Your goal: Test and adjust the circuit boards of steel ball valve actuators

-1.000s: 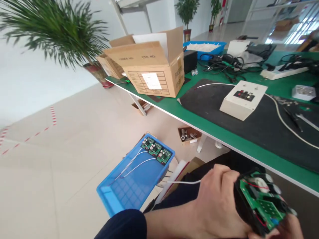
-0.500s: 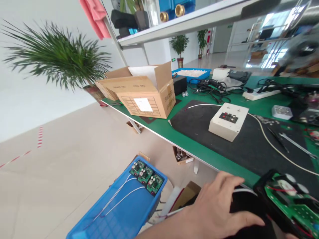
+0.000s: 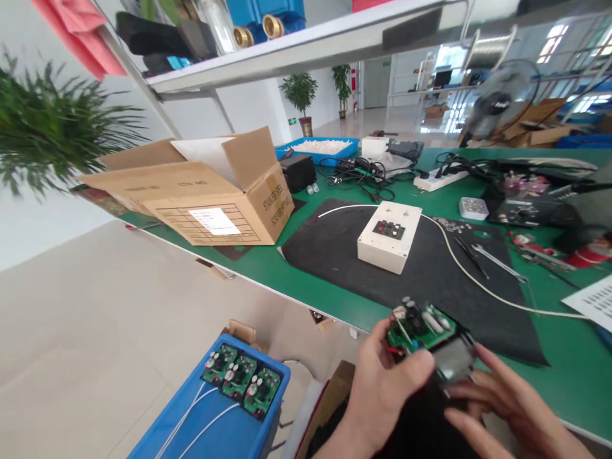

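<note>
Board [image 3: 421, 330], near right, is clamped in left hand [image 3: 382, 386]. Right hand [image 3: 509, 401] adjoins its right side; grip cannot be told.

There were three boards [image 3: 240, 377] in one bin [image 3: 229, 440], one held board [image 3: 423, 331], two hands [image 3: 380, 392], one wrench [image 3: 500, 262].
</note>
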Available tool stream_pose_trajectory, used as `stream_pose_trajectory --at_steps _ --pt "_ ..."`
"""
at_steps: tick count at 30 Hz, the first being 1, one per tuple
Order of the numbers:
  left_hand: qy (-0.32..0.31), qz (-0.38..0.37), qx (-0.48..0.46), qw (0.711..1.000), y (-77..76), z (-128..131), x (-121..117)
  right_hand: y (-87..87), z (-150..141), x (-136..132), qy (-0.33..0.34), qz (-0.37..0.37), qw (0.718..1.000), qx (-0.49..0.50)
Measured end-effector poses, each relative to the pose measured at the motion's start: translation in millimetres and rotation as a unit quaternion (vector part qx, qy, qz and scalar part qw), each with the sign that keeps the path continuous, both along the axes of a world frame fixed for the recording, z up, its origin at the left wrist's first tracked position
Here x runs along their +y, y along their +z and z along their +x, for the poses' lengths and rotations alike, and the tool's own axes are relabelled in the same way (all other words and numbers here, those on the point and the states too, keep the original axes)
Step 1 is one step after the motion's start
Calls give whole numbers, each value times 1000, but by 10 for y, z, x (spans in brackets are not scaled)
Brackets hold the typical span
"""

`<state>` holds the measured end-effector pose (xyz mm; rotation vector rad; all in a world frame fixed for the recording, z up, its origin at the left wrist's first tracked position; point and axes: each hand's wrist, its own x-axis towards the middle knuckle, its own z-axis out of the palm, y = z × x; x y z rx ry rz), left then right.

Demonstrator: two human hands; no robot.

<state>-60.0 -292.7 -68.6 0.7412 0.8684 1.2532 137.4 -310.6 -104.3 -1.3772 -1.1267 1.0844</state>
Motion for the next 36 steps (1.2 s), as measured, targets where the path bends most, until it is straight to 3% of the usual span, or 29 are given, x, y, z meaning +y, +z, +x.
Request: stream_pose_trajectory --at_steps 3,6,11,17,20,25,29,33,36 --pt "30 -82 -107 990 -25 -11 47 270 -158 -47 -15 55 995 -87" --pt "28 -120 -153 981 -53 20 55 398 -314 -27 -18 153 969 -191" --pt "8 -152 -200 968 -19 98 -23 447 -396 30 -57 246 922 -293" --pt "10 -158 -207 966 -8 158 -96 454 -325 8 -36 320 865 -384" --pt "4 -155 -201 967 -6 170 -120 452 -338 -22 -44 304 878 -366" --pt "33 -137 -162 977 -8 199 -168 466 -413 -123 -64 195 946 -250" --pt "52 -100 -106 988 -55 214 -195 425 -445 -205 -6 113 985 -132" --pt "103 7 60 993 -23 183 -156 321 -439 -241 1 118 980 -163" --pt "114 86 187 972 69 170 -109 283 -450 -256 -37 136 960 -244"
